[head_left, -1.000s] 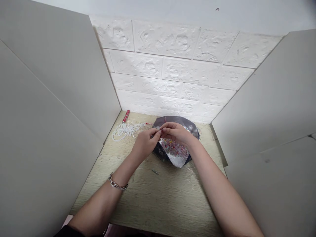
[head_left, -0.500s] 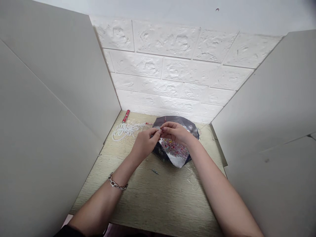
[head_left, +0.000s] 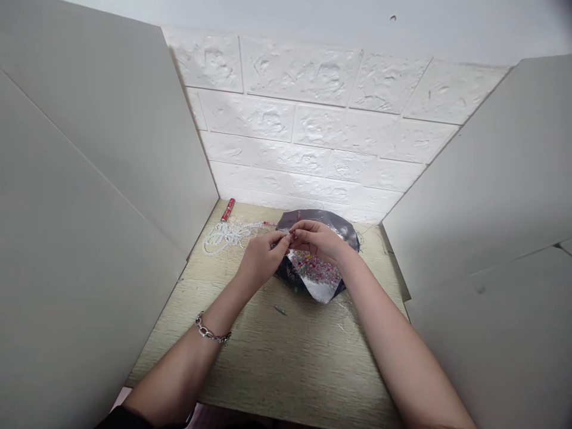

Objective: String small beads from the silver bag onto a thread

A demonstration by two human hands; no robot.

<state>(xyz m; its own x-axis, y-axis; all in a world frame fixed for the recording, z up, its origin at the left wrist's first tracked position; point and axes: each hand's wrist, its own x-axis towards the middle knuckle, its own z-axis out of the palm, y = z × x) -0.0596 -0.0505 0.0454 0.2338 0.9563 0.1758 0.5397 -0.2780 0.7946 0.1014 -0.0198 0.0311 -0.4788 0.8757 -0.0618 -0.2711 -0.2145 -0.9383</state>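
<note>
My left hand is closed in a pinch, its fingertips meeting those of my right hand. My right hand is closed too, thumb and finger pressed on a tiny reddish bead. What the left fingertips grip is too small to make out. Below both hands lies an open dark bag with a silvery lining. Loose multicoloured beads fill its middle. Left of my hands, strung white beads lie in loops, with a short red beaded stretch near the bag.
A red tube-shaped roll lies at the table's back left. A small grey-blue piece rests on the wooden table before the bag. Thin threads trail at right. Pale panels and a white brick-pattern wall enclose the table.
Both hands keep their pinch over the bag, with hardly any shift. Nothing has been let go or picked up visibly.
</note>
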